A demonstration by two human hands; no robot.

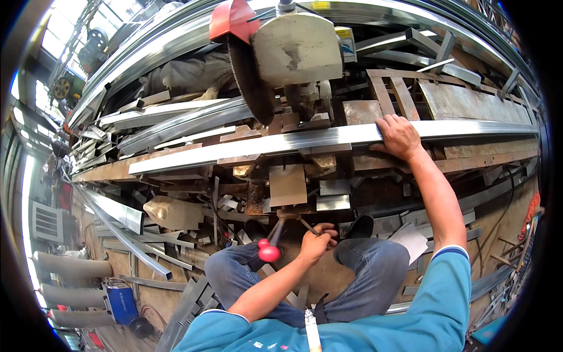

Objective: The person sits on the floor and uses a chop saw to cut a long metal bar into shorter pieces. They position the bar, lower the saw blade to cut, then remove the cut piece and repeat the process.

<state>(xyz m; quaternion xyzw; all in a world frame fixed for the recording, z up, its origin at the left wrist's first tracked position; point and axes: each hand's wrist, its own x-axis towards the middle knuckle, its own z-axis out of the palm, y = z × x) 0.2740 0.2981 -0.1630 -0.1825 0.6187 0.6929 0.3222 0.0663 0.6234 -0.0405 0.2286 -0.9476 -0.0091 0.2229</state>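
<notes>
A long shiny metal tube (234, 149) lies across the rusty saw bed, running from left to right. My right hand (399, 136) is closed over it, right of the middle, with the fingers over its far edge. Below the bed, between my knees, my left hand (317, 242) is closed around a thin dark metal rod (308, 226) that angles out from the machine's front. Just left of that hand hangs a lever with red ball knobs (269, 252). Beyond the tube, the toothed circular saw blade (249, 79) is raised above it, under a red guard (233, 20).
Metal offcuts and tubes (182, 117) are heaped at the back left, with more lengths (126, 234) on the floor. A blue machine (121, 304) stands at lower left. A red coiled hose (529, 214) hangs at far right. A cigarette (312, 333) juts in at the bottom.
</notes>
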